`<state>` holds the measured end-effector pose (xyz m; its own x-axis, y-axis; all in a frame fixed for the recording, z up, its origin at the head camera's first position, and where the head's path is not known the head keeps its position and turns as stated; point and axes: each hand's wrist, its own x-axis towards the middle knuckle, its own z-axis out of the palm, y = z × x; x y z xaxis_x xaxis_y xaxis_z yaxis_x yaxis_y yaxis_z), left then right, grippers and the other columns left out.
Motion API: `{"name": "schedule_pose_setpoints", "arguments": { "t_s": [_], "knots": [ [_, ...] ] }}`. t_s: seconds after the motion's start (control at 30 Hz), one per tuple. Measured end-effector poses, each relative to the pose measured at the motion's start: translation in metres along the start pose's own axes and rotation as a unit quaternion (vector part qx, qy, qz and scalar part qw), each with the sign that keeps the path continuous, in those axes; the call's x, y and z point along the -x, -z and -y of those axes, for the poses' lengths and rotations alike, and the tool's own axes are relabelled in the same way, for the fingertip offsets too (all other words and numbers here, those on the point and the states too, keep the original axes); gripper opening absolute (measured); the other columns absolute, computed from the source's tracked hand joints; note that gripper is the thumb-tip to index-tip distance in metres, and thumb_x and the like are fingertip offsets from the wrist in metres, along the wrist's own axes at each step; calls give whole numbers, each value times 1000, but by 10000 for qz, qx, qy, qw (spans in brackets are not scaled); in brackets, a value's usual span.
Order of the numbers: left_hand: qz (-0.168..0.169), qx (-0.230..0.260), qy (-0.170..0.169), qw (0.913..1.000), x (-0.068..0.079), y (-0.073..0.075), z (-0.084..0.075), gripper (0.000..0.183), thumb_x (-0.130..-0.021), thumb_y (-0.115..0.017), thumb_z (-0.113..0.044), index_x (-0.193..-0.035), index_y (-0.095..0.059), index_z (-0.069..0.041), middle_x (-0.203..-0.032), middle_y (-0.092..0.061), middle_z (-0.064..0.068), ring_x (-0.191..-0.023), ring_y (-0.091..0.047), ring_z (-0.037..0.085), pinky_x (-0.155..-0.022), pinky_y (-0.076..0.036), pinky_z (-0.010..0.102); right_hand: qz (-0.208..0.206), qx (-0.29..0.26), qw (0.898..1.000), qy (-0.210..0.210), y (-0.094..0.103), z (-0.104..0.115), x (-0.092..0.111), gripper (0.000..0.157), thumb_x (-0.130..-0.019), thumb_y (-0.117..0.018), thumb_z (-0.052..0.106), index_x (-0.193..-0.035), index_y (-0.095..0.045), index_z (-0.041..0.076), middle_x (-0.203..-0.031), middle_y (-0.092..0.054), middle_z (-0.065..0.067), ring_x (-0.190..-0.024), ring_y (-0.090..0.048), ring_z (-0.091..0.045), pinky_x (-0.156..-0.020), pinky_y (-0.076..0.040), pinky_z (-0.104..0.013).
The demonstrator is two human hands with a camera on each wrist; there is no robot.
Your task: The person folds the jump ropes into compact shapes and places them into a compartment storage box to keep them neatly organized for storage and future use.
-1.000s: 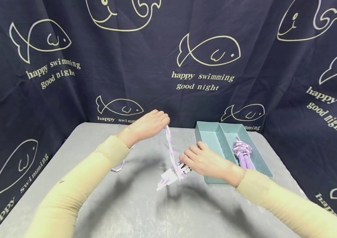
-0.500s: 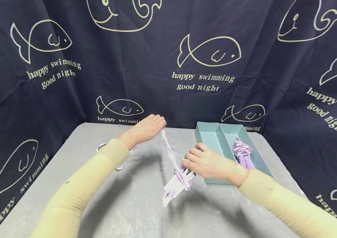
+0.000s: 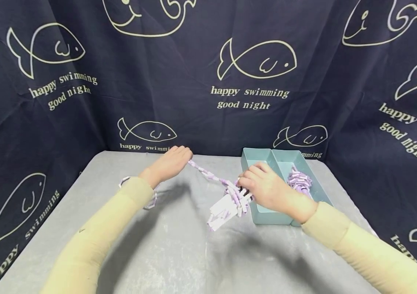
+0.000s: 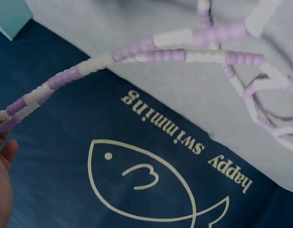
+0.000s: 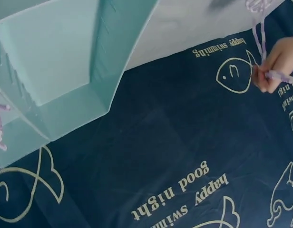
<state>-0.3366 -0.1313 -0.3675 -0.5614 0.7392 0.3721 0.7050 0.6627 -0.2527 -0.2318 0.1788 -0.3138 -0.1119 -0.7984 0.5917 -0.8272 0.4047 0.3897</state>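
Note:
A purple-and-white beaded jump rope (image 3: 226,206) is bundled, its coils wrapped around the middle, and hangs above the table. My right hand (image 3: 267,185) grips the bundle's upper right end, where dark and white parts show between the fingers. My left hand (image 3: 169,163) holds a doubled length of the same rope, drawn out to the left of the bundle. In the left wrist view, that beaded strand (image 4: 165,55) runs from the fingers at the left edge. More rope trails past the left hand onto the table, partly hidden by the sleeve. The right wrist view leaves out my right hand.
A teal box (image 3: 272,218) with two compartments stands on the grey table (image 3: 168,253), behind the right hand. In its right compartment lies another bundled purple-and-white jump rope (image 3: 299,179). A dark blue curtain (image 3: 193,81) with fish prints encloses the back and sides.
My left hand has moved left and slightly down, so the held strand slants much flatter. The right hand has shifted right, and the bundle, after dipping, has risen and moved right with it.

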Motion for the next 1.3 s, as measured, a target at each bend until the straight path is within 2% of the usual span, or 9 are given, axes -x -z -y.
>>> {"name": "schedule_pose_setpoints", "arguments": {
  "t_s": [0.13, 0.27, 0.43, 0.67, 0.83, 1.03, 1.3],
  "knots": [
    [109, 123, -83, 9998, 4, -7, -6, 17, -93, -33, -5, -102, -48, -6, -92, -47, 7, -86, -44, 23, -84, -39, 38, -73, -160, 9991, -384, 3, -3, -1, 23, -67, -52, -6, -86, -56, 6, -80, -58, -4, -80, -55, -25, -80, -41, -39],
    [316, 142, -57, 9994, 10, -14, -16, 15, -91, -38, -3, -102, -47, -6, -95, -51, 7, -91, -48, 23, -86, -39, 38, -313, -259, 9975, -574, 3, -5, 1, 30, -64, -46, -8, -91, -54, 3, -82, -57, -7, -79, -54, -26, -76, -40, -40],
    [480, 111, -26, 9988, 17, -20, -29, 11, -91, -44, -4, -101, -48, -6, -95, -53, 7, -93, -50, 23, -84, -38, 36, -754, -184, 9938, -799, 0, -10, 5, 33, -69, -47, -2, -102, -46, 0, -85, -54, -10, -75, -51, -28, -70, -38, -41],
    [490, -15, -53, 9988, 23, -22, -52, 8, -96, -43, -12, -99, -49, -8, -90, -52, 4, -87, -48, 20, -79, -38, 33, -1074, 70, 9807, -1634, -1, -16, 5, 39, -73, -56, -6, -108, -41, -1, -88, -51, -15, -75, -51, -31, -65, -37, -42],
    [437, -38, -79, 9990, 27, -16, -69, 8, -96, -42, -13, -99, -49, -9, -92, -53, 4, -88, -50, 21, -77, -39, 33, -1031, 451, 9706, -2128, 0, -19, 0, 44, -73, -63, -7, -112, -42, -4, -88, -54, -19, -75, -51, -35, -61, -35, -42],
    [335, -281, -30, 9990, 35, -14, -79, 7, -95, -44, -13, -97, -49, -9, -90, -55, 3, -84, -50, 19, -73, -39, 32, -864, 715, 9533, -2804, -4, -27, 2, 44, -73, -64, -5, -112, -45, -3, -88, -59, -20, -76, -53, -36, -57, -33, -42],
    [86, -675, -341, 9971, 41, -1, -100, 6, -90, -45, -10, -95, -48, -9, -84, -52, 1, -77, -46, 17, -69, -36, 29, -410, 1108, 9299, -3483, -14, -40, 12, 45, -72, -66, -3, -113, -47, -3, -90, -60, -22, -76, -54, -40, -55, -34, -47]
  ]
}}
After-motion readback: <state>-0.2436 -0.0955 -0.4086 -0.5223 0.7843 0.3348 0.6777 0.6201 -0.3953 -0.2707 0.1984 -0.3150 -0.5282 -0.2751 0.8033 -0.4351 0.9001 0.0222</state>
